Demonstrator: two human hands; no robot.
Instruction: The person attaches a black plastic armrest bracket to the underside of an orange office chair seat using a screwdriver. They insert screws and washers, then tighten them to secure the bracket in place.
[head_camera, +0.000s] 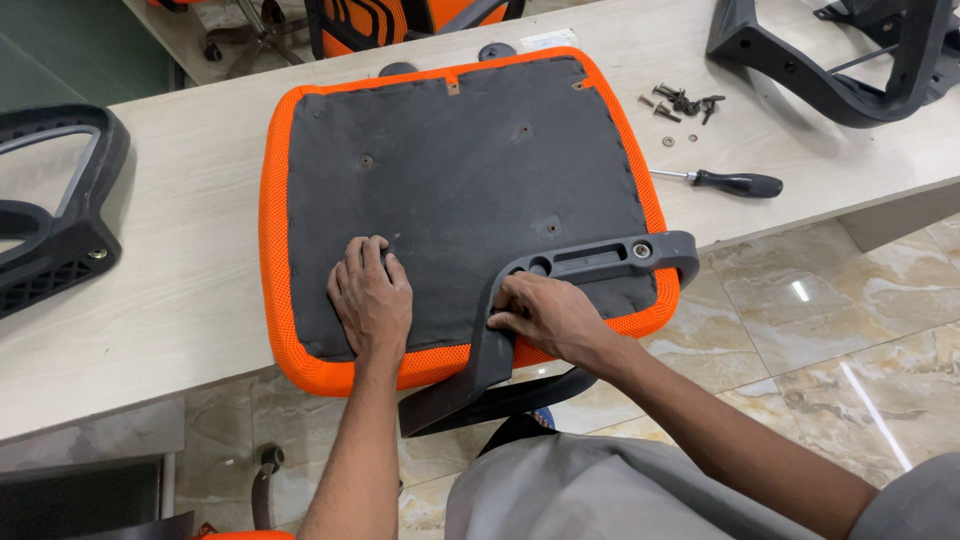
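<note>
An orange mesh chair seat (290, 340) lies upside down on a light wooden table (170, 290), its dark grey underside facing up. My left hand (372, 300) presses flat on that underside near the front edge. My right hand (545, 315) grips a dark grey plastic armrest bracket (600, 255) that rests across the seat's front right corner, with its arm hanging down over the table edge. A bolt sits in the bracket's hole near its right end.
A black-handled screwdriver (725, 182) and several loose screws (685, 103) lie to the right of the seat. Black plastic chair frames sit at the far right (850, 60) and at the left edge (60, 220). Marble floor lies below.
</note>
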